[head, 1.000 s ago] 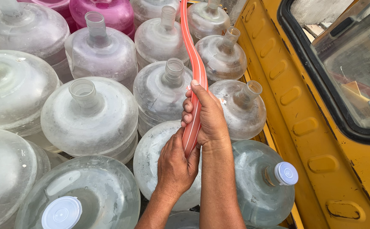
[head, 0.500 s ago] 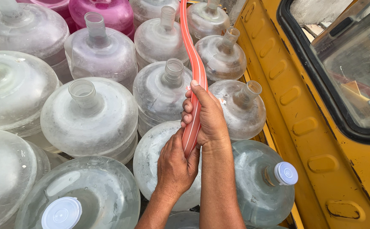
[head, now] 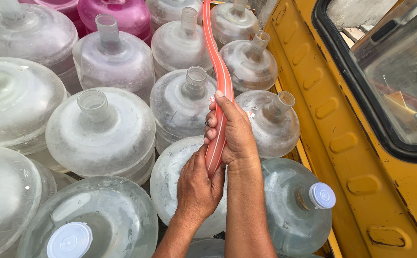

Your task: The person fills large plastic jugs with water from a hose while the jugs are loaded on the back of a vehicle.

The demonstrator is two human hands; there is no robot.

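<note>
Gripping orange hose (head: 219, 81): right hand (head: 234, 131) clamped above, left hand (head: 196, 184) closed lower, over clear water jug (head: 179, 186). Hose likely soft, bendy; hold near outlet end.

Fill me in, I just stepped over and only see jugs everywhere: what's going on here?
A person grips an orange-red hose with both hands. The right hand wraps it higher up; the left hand closes around its lower end, over a large clear water jug. Many similar jugs stand packed together, most uncapped, two pink ones at the back. Two jugs carry pale blue caps. A yellow vehicle panel runs along the right.
</note>
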